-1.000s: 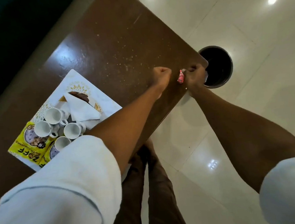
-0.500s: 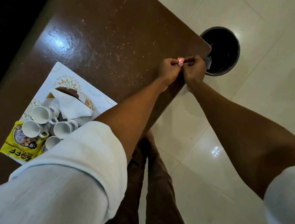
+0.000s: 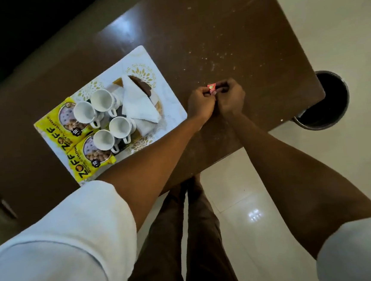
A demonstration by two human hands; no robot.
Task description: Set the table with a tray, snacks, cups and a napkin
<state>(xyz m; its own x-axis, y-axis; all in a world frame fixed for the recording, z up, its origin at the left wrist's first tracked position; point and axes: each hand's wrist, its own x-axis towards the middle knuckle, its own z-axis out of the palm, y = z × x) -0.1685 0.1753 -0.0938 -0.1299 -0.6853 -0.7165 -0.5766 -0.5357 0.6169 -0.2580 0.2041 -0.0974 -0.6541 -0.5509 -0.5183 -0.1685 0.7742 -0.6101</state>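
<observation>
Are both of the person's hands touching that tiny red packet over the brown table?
Touching. The head view shows the left hand and right hand both pinching the small red packet between their fingertips, with no gap visible.

Far bench: I have bare brown bench [image 3: 216, 36] toward the far edge, with crumbs only, wide enough to sweep through.
Left: the tray [image 3: 173, 110] blocks me. It is packed with cups [image 3: 101, 99], a napkin [image 3: 136, 102] and snack packets [image 3: 55, 129], and the cups touch each other.
Centre: my left hand [image 3: 200, 104] and right hand [image 3: 230, 99] meet on a red sachet [image 3: 211, 87], just beside the tray.
Right: a bin [image 3: 344, 95] stands on the floor against the bench corner.
</observation>
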